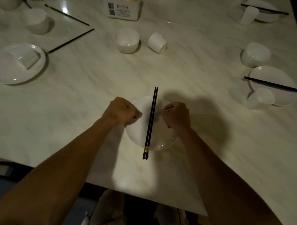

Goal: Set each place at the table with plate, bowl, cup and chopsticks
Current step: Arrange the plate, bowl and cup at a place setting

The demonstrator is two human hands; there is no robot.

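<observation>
A white plate (141, 128) lies near the table's front edge, straight ahead of me. A pair of black chopsticks (150, 122) rests lengthwise across its middle, gold-banded ends toward me. My left hand (122, 110) is curled at the plate's left rim and grips it. My right hand (177, 114) is curled at the upper right rim and pinches it. Farther back stand a white bowl (126, 39) and a white cup (157, 42) tipped on its side.
At the right is a plate (281, 97) with chopsticks (277, 85) across it, a cup (260, 98) and a bowl (255, 54). At the left a plate (5, 71) carries a tipped cup (26, 58), with loose chopsticks (70, 40) and a bowl (35, 20) nearby. A tissue box (122, 0) stands behind.
</observation>
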